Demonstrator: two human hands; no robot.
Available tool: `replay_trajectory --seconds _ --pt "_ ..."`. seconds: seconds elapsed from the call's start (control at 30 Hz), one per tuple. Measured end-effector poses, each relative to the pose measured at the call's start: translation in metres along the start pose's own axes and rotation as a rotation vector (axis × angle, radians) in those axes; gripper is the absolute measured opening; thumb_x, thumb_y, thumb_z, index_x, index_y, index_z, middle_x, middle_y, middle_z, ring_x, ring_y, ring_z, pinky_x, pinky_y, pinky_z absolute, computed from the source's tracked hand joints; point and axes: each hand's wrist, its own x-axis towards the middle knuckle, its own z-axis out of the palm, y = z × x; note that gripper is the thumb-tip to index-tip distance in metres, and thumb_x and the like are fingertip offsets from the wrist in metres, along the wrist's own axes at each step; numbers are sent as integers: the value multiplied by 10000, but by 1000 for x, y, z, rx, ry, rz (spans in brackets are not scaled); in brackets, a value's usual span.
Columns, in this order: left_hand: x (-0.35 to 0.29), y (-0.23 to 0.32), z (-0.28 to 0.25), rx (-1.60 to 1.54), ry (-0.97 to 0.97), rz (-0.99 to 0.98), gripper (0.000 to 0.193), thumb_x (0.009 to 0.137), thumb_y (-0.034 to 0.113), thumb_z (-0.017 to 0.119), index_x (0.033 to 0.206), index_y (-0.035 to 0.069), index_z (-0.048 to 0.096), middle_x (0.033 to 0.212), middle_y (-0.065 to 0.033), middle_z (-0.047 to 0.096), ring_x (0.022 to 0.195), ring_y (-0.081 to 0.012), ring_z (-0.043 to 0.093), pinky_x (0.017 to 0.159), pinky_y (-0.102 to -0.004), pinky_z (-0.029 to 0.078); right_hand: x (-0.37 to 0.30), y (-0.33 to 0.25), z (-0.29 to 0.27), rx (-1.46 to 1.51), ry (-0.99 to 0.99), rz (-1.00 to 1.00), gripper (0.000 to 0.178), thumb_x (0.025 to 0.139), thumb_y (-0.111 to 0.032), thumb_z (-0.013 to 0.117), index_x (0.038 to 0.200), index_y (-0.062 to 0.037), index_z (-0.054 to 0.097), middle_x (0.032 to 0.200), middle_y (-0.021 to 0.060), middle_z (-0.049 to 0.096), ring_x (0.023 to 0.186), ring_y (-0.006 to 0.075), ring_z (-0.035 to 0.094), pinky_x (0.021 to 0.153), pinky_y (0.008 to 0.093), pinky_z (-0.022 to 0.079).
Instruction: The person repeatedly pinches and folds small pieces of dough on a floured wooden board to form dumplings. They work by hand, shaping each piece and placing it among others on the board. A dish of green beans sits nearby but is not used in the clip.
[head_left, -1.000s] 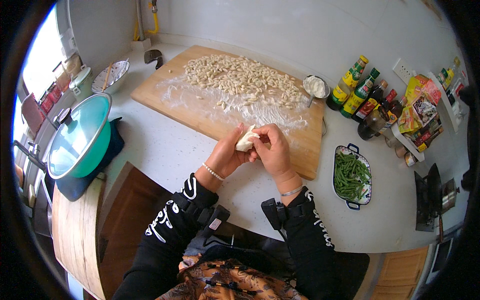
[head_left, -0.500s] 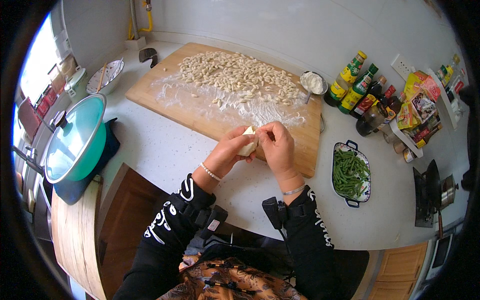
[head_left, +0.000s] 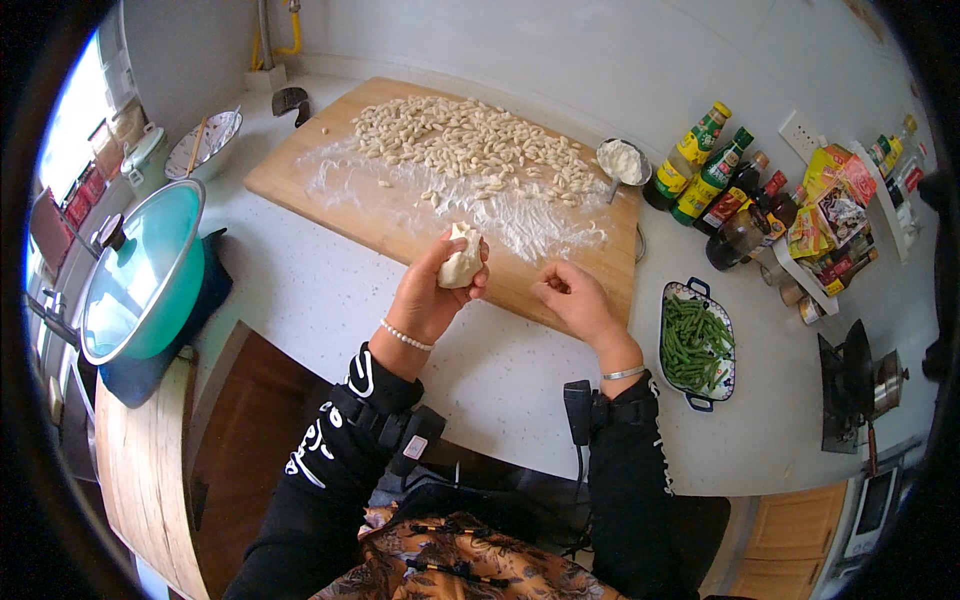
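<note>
A pale lump of dough (head_left: 461,257) is gripped in my left hand (head_left: 428,290), raised at the near edge of the wooden board (head_left: 345,222). The fingers wrap round its lower part and its top shows. To the right, my right hand (head_left: 580,300) is over the board's near right part, thumb and fingertips pinched together. Whatever lies between those fingertips, if anything, is hidden. Many small shaped dough pieces (head_left: 470,140) are spread over the far half of the board, with a patch of white flour (head_left: 530,225) in front of them.
A bowl of flour (head_left: 622,162) sits at the board's far right corner, sauce bottles (head_left: 710,190) beyond it. Green beans fill a handled dish (head_left: 662,340) at right. At left stand a teal basin with a glass lid (head_left: 150,270) and a patterned bowl (head_left: 225,150) with chopsticks.
My hands have parted. The left has moved slightly left and up with the dough lump, while the right has come away from it to the right and down, still pinched.
</note>
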Motion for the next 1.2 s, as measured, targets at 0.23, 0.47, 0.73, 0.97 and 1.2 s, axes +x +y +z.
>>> replay_trajectory --seconds 0.23,0.47,0.73,0.97,1.2 --pt "-6 3 3 -32 15 3 200 912 235 517 1021 68 507 900 -63 567 706 -170 545 609 -281 443 1 -15 8 -484 179 -157 308 703 -209 774 912 -101 576 910 66 561 894 264 555 792 381 449" --pt "-7 2 3 -43 27 -2 189 911 222 513 1018 66 506 897 -62 567 707 -169 546 614 -280 447 15 9 5 -429 235 -167 405 675 -286 807 942 -116 554 924 74 560 900 266 551 799 396 438" --pt "-6 2 2 -49 36 -2 244 895 219 520 1065 45 533 944 -89 557 709 -190 514 611 -296 413 25 17 -4 -470 267 -62 415 684 -290 804 955 -108 547 937 76 560 911 267 549 803 404 435" --pt "-4 3 0 -38 23 -5 186 904 220 503 1016 72 513 899 -60 571 703 -168 550 625 -284 455 27 20 -7 -465 335 -117 359 706 -241 784 935 -97 548 894 72 560 849 256 558 759 389 452" --pt "-4 4 2 -34 42 17 194 907 221 504 1024 67 514 905 -63 578 708 -166 556 620 -285 460 24 24 -6 -323 398 -82 167 835 -141 656 948 -54 569 844 82 586 768 216 568 693 337 472"
